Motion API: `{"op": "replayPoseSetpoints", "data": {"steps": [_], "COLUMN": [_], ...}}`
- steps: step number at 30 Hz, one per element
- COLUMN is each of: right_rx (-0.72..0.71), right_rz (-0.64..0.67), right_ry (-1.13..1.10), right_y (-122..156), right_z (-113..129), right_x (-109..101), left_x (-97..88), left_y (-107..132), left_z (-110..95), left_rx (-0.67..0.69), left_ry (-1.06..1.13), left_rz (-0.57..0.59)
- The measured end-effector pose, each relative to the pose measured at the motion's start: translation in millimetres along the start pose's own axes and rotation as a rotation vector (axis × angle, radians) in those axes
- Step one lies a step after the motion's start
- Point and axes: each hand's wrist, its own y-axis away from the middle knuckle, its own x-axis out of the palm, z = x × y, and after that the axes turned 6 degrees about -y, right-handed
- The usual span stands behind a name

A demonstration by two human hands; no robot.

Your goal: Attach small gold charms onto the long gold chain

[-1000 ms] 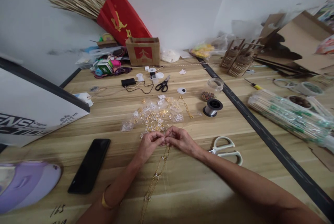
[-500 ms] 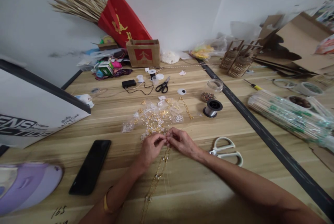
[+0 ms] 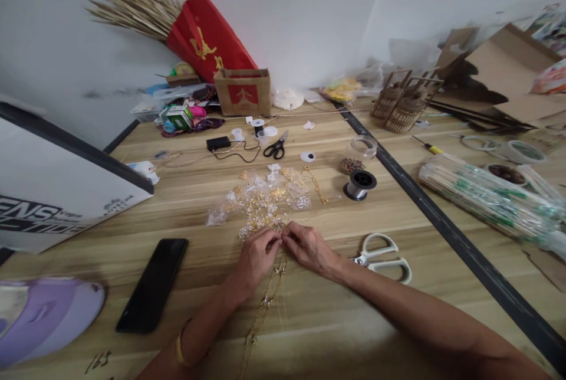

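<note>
My left hand [image 3: 255,258] and my right hand [image 3: 308,246] meet fingertip to fingertip at the middle of the wooden table [image 3: 362,321]. Both pinch the top end of a gold chain [image 3: 262,306] with small charms, which trails down the table towards me. Just beyond my fingers lies a heap of small clear bags with gold and silver findings [image 3: 263,197]. A gold bangle [image 3: 178,349] sits on my left wrist.
White-handled scissors [image 3: 384,258] lie right of my right hand, a black phone [image 3: 153,283] to the left. Farther back: a wire spool [image 3: 360,183], black scissors [image 3: 276,146], a bead jar [image 3: 352,164], a cardboard box [image 3: 243,91]. A white board [image 3: 57,191] leans at left, packed sticks [image 3: 486,198] at right.
The hands have stayed pinched together on the chain's end with only slight finger shifts. The view has tilted a little, so everything sits slightly lower in the picture.
</note>
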Motion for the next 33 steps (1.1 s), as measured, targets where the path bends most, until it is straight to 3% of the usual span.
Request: {"op": "replayPoseSetpoints", "data": {"steps": [21, 33], "right_rx": [0.056, 0.156], "right_rz": [0.019, -0.001], "right_ry": [-0.086, -0.288], "right_y": [-2.0, -3.0], "right_z": [2.6, -10.4], "right_x": [-2.9, 1.6], "left_x": [2.6, 4.7], "left_y": [-0.4, -1.3], "left_z": [8.0, 8.1], "left_rx": [0.066, 0.082], "left_ry": [-0.256, -0.151], "left_rz": [0.032, 0.004]}}
